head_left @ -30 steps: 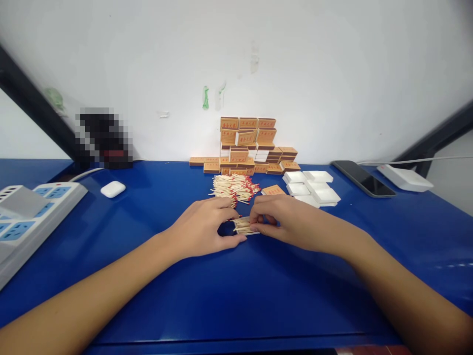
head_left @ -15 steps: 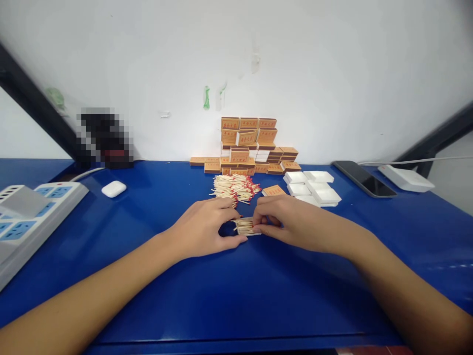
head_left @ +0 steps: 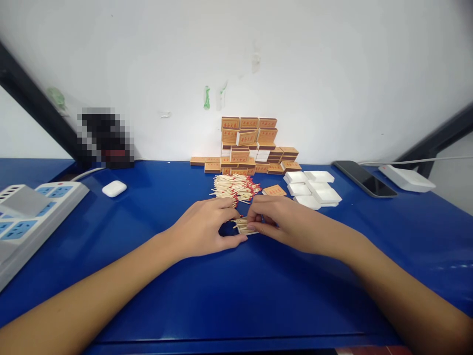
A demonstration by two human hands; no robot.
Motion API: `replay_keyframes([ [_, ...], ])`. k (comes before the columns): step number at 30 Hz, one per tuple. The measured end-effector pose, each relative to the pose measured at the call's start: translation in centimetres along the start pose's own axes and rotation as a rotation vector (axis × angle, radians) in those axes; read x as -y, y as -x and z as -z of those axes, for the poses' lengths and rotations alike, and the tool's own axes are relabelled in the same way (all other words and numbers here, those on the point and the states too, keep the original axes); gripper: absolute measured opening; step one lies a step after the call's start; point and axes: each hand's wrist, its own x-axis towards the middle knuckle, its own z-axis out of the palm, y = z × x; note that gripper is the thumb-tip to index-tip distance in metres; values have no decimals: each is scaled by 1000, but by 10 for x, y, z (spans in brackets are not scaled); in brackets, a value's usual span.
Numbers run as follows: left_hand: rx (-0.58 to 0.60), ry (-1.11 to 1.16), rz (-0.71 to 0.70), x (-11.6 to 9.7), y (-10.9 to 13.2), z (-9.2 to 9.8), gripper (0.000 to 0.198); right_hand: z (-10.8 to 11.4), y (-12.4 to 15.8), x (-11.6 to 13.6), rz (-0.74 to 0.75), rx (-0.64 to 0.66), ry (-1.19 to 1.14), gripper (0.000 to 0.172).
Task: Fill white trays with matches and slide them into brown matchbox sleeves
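Note:
A small white matchbox tray (head_left: 253, 233) lies on the blue table between my hands, with wooden matches (head_left: 241, 224) in it. My left hand (head_left: 207, 228) curves around the tray's left end, fingertips at the far corner and thumb at the near one. The fingers of my right hand (head_left: 283, 220) are pinched together over the tray's right part, down on the matches. They cover that end of the tray. Just beyond my hands is a loose pile of red-tipped matches (head_left: 232, 186). An orange matchbox sleeve (head_left: 274, 191) lies right of the pile.
Orange matchboxes (head_left: 249, 123) are stacked against the wall. Several white trays (head_left: 320, 187) sit at the right, near a dark phone (head_left: 364, 178) and a white box (head_left: 406, 178). A power strip (head_left: 40, 212) and a white earphone case (head_left: 114, 188) are at the left.
My right hand has shifted slightly left over the tray, hiding more of the matches. My left hand stays in place at the tray's left end.

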Motion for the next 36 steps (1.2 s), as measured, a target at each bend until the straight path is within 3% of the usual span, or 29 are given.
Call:
replay_keyframes([
  [8,14,-6,0,0,0,2,29,2,-1,-1,15,-94,72,11],
  [15,14,-6,-5,-2,0,1,29,-7,-4,-1,32,-74,52,12],
  [22,10,5,-5,-2,1,2,27,-2,1,-5,33,-15,7,10],
  [36,9,3,-7,-1,0,2,29,-2,-1,1,49,-15,-15,7],
])
